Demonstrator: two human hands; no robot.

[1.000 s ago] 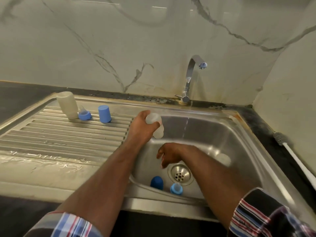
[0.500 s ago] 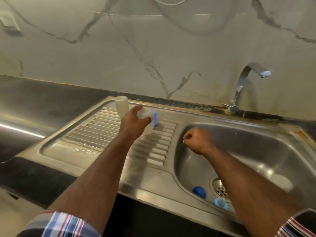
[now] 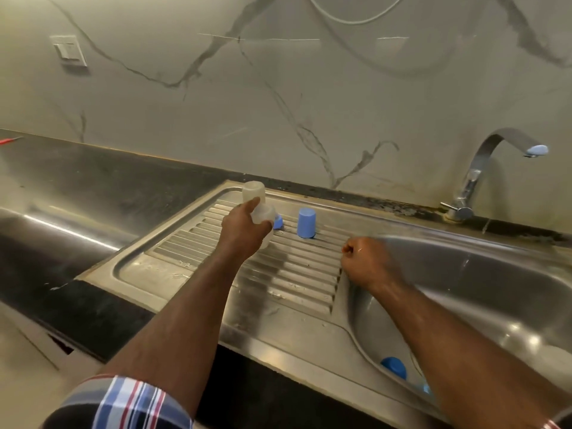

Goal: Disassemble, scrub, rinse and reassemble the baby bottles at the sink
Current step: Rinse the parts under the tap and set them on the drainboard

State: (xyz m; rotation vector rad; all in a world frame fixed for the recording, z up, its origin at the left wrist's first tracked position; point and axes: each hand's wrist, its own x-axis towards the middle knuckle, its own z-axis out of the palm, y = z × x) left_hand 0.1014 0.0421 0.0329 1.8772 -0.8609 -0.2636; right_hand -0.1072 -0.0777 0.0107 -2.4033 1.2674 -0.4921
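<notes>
Translucent bottle (image 3: 263,215) gripped in left hand (image 3: 244,232) over drainboard (image 3: 288,274), base hidden by fingers. Right hand (image 3: 365,261) fisted, empty, at basin edge. Blue cap (image 3: 393,367) in basin, second partly hidden behind forearm.

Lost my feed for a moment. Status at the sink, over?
Left hand grips a clear bottle over the drainboard. Right hand fisted, empty, at the basin edge. Blue cap and second bottle stand close by.
</notes>
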